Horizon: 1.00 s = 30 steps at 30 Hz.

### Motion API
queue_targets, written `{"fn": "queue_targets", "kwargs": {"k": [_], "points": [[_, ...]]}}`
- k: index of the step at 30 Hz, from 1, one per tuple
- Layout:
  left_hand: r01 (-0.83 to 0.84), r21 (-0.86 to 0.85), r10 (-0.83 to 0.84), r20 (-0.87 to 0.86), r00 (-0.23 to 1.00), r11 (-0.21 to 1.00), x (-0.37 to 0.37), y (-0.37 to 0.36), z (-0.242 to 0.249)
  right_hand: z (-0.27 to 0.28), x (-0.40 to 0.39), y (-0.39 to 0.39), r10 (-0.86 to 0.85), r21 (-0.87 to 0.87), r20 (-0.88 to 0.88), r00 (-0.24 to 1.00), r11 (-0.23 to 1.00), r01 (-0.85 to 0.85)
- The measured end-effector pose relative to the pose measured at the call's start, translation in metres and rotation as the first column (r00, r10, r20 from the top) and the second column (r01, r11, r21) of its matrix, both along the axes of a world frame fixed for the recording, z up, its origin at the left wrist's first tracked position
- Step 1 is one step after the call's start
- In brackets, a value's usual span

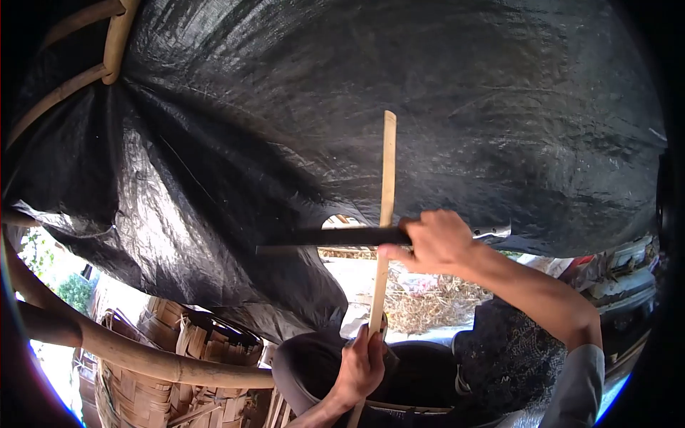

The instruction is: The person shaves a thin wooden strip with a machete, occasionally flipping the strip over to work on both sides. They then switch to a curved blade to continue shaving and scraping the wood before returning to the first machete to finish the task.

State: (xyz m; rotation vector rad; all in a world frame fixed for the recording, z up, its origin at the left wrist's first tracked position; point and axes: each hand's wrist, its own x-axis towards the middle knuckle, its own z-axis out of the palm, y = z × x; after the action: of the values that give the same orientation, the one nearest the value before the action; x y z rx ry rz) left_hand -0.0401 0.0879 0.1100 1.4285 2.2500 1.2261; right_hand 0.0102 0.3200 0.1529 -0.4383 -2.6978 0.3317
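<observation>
A long, pale bamboo strip (388,167) stands nearly upright in front of me, leaning slightly. My left hand (360,365) is closed around its lower part, near my lap. My right hand (439,242) grips a knife (342,237) whose long, dark blade points left and crosses the strip. The thumb of that hand lies against the strip, just below the blade. A light-coloured end of the knife's handle (494,232) sticks out to the right of the fist. The exact contact between the cutting edge and the bamboo cannot be made out.
A large black plastic sheet (514,128) hangs ahead and overhead. On the left, a thick bamboo pole (164,362) curves in front of woven baskets (139,396). Dry straw (435,307) covers the ground beyond my legs. Bamboo framing (118,39) stands at upper left.
</observation>
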Motion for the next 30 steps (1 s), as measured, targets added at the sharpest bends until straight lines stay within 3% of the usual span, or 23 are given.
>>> {"fn": "queue_targets", "kwargs": {"k": [3, 4, 6, 8, 10, 13, 15, 16, 17, 18, 20, 24, 25, 26, 27, 30], "points": [[-0.040, -0.011, 0.040, -0.020, 0.999, 0.999, -0.004, 0.006, 0.000, -0.006, 0.008, -0.015, 0.161, -0.065, 0.159, 0.974, 0.986, -0.152], [-0.080, -0.109, 0.084, 0.040, 0.996, 0.991, -0.006, 0.004, 0.002, -0.010, 0.010, -0.029, 0.230, 0.083, 0.145, 0.962, 0.966, -0.244], [0.016, 0.034, -0.005, -0.288, 0.958, 0.999, -0.016, -0.004, -0.012, -0.019, 0.013, -0.051, 0.424, 0.131, 0.070, 0.903, 0.893, -0.430], [0.024, 0.046, -0.013, -0.239, 0.971, 0.999, -0.015, -0.005, -0.011, -0.018, 0.013, -0.064, 0.420, 0.081, 0.128, 0.898, 0.898, -0.432], [0.021, 0.050, -0.012, -0.182, 0.983, 0.999, -0.015, -0.002, -0.001, -0.019, 0.012, -0.064, 0.343, 0.053, 0.021, 0.939, 0.937, -0.344], [-0.057, 0.093, 0.082, -0.284, 0.955, 0.994, -0.015, 0.005, 0.007, -0.005, 0.007, -0.056, 0.298, 0.057, 0.146, 0.943, 0.949, -0.309], [-0.084, 0.081, 0.099, -0.209, 0.973, 0.993, -0.012, -0.006, -0.006, -0.007, -0.001, -0.045, 0.210, 0.103, 0.156, 0.965, 0.968, -0.227], [-0.103, 0.057, 0.110, -0.133, 0.985, 0.993, -0.010, -0.011, -0.011, 0.004, -0.005, -0.027, 0.007, 0.073, 0.134, 0.991, 0.997, -0.017], [-0.126, -0.063, 0.120, -0.081, 0.989, 0.990, 0.001, -0.012, -0.003, 0.022, -0.010, -0.005, -0.189, -0.179, 0.181, 0.965, 0.959, 0.221], [-0.061, -0.046, 0.062, 0.015, 0.998, 0.997, 0.007, -0.013, -0.007, 0.022, -0.008, 0.022, -0.186, -0.116, 0.136, 0.973, 0.973, 0.202], [-0.036, -0.037, 0.036, 0.005, 0.999, 0.999, 0.007, -0.008, -0.016, -0.005, -0.003, 0.038, -0.281, -0.009, 0.072, 0.957, 0.959, 0.282], [0.013, -0.101, -0.002, 0.107, 0.994, 0.995, -0.001, -0.008, -0.027, -0.036, 0.000, -0.006, 0.087, 0.004, 0.229, 0.969, 0.996, -0.090], [0.004, -0.096, 0.047, 0.519, 0.853, 0.995, -0.004, -0.008, -0.023, -0.040, -0.003, -0.014, 0.152, 0.010, 0.216, 0.965, 0.987, -0.158], [-0.011, -0.100, 0.089, 0.832, 0.547, 0.995, -0.007, -0.008, -0.018, -0.043, -0.005, -0.020, 0.219, 0.016, 0.204, 0.954, 0.974, -0.227], [-0.052, -0.034, 0.050, 0.934, 0.353, 0.998, -0.009, -0.010, -0.013, -0.045, -0.004, -0.024, 0.248, -0.022, 0.183, 0.951, 0.968, -0.248], [-0.254, -0.063, 0.102, 0.984, 0.143, 0.965, -0.019, -0.007, -0.005, -0.037, -0.001, -0.031, 0.313, -0.175, 0.211, 0.926, 0.944, -0.280]]}}
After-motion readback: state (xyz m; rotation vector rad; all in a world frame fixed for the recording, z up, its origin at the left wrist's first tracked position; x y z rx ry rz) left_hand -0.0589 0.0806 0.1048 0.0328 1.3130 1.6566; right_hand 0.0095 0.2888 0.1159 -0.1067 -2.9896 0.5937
